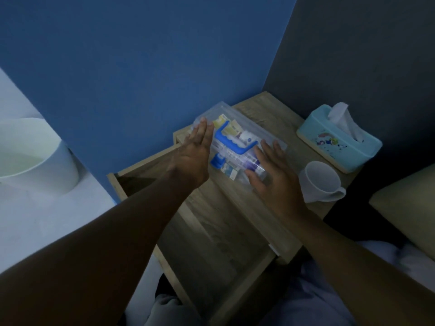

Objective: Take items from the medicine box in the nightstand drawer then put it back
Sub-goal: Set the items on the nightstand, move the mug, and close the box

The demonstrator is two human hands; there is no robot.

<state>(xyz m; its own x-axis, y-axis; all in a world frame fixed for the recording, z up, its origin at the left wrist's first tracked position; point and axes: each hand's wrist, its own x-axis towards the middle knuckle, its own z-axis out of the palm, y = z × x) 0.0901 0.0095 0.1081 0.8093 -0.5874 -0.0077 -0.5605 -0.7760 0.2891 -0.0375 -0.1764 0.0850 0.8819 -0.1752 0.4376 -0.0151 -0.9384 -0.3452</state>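
The medicine box point(247, 129) is clear plastic with a blue handle and blue latch, and small packets and tubes show through its lid. It sits tilted at the left edge of the nightstand top point(266, 109), above the back of the open drawer point(211, 234). My left hand point(195, 156) presses flat, fingers straight, against the box's far left end. My right hand point(273, 177) lies spread over its near right end. The box is clamped between both palms. I cannot tell whether it rests on the wood or is lifted.
A white mug point(320, 182) stands just right of my right hand. A light blue tissue box point(339, 142) sits at the back right of the top. A white bin point(35, 161) is on the floor at left, a cushion point(404, 203) at right.
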